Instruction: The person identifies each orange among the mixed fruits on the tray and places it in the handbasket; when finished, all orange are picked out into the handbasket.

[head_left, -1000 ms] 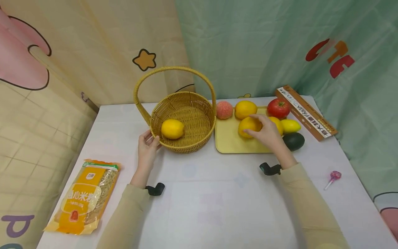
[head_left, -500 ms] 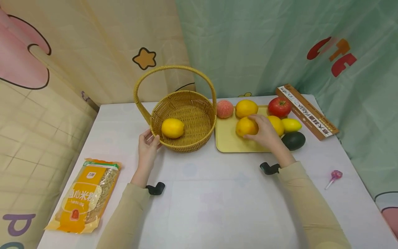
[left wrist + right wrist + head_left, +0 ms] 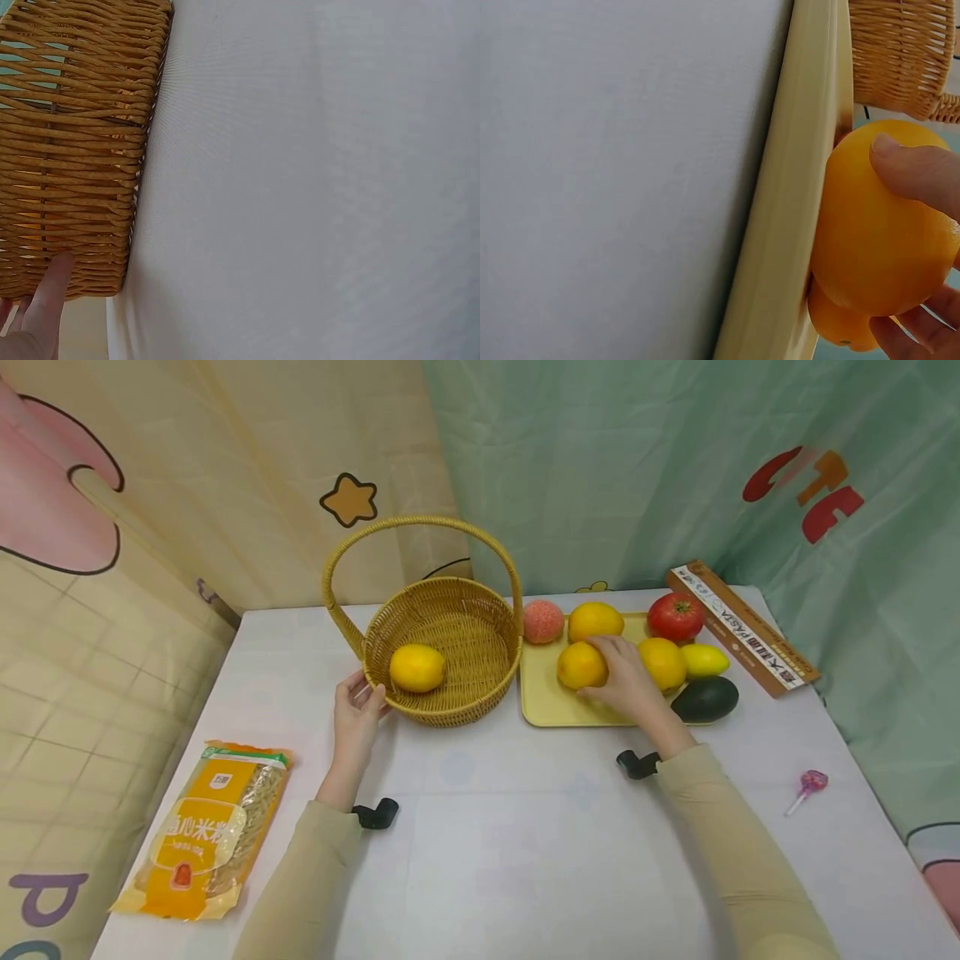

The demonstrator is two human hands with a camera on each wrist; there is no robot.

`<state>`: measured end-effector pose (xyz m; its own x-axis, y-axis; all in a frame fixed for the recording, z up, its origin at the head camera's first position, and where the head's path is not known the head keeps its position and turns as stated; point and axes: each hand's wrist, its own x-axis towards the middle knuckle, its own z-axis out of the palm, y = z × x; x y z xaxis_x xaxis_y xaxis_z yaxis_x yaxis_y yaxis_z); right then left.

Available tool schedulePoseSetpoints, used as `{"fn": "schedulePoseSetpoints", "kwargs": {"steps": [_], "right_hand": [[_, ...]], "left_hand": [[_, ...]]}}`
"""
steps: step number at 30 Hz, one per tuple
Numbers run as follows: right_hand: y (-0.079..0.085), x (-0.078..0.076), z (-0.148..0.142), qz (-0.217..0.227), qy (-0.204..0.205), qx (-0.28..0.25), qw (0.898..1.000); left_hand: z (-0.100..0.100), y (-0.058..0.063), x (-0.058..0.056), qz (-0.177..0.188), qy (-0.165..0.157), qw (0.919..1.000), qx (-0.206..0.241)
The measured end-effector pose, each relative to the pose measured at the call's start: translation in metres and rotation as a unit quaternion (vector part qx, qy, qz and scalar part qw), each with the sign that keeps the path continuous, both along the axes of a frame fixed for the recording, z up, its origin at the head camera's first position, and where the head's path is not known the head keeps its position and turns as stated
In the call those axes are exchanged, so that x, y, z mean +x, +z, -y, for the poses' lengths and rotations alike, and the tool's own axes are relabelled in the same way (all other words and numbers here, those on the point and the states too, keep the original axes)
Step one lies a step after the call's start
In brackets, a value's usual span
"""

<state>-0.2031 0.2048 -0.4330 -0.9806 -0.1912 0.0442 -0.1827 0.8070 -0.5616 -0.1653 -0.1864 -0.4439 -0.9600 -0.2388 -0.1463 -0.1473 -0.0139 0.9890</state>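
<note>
My left hand [image 3: 356, 714] holds the near left side of a wicker basket [image 3: 483, 693] with a tall arched handle. In the left wrist view, one finger [image 3: 51, 296] lies against its woven wall. A yellow-orange oval fruit [image 3: 417, 668] lies inside the basket at the left. My right hand [image 3: 621, 675] grips a similar smooth yellow-orange fruit [image 3: 580, 666] over the pale yellow tray [image 3: 546, 713]. The right wrist view shows the thumb [image 3: 911, 169] on one side of this fruit and fingers curled at another, low beside the tray's rim.
About the tray are a pink bumpy ball [image 3: 543, 622], two more yellow-orange fruits, a tomato [image 3: 676, 616], a lemon [image 3: 705, 659] and a dark green avocado-shaped fruit [image 3: 707, 699]. A pasta box [image 3: 744, 628] lies behind at right, a lollipop [image 3: 810, 785] nearer, a noodle bag [image 3: 204, 833] at left.
My right hand has shifted left toward the basket with the fruit, away from the other yellow-orange fruit at the right. The left hand and the basket stay in place.
</note>
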Motion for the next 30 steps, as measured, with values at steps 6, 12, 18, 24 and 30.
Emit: {"fn": "schedulePoseSetpoints", "kwargs": {"steps": [6,12,18,24,30], "right_hand": [[-0.002,0.0,0.003,-0.004,-0.014,-0.017,1.0],[-0.002,0.002,0.004,0.022,-0.032,-0.044,0.998],[0.01,0.003,0.012,0.023,-0.034,-0.071,0.997],[0.028,0.005,0.032,0.012,-0.02,-0.151,0.988],[0.042,0.007,0.063,0.025,0.007,-0.248,0.969]], "left_hand": [[-0.001,0.001,0.001,-0.009,0.006,0.9999,-0.005],[0.0,0.002,0.001,0.0,0.0,1.0,0.002],[-0.004,0.017,0.006,0.008,-0.006,0.9999,0.013],[-0.005,0.021,0.008,0.011,-0.005,0.9999,0.011],[-0.002,0.012,0.003,0.01,-0.002,0.9998,0.016]]}}
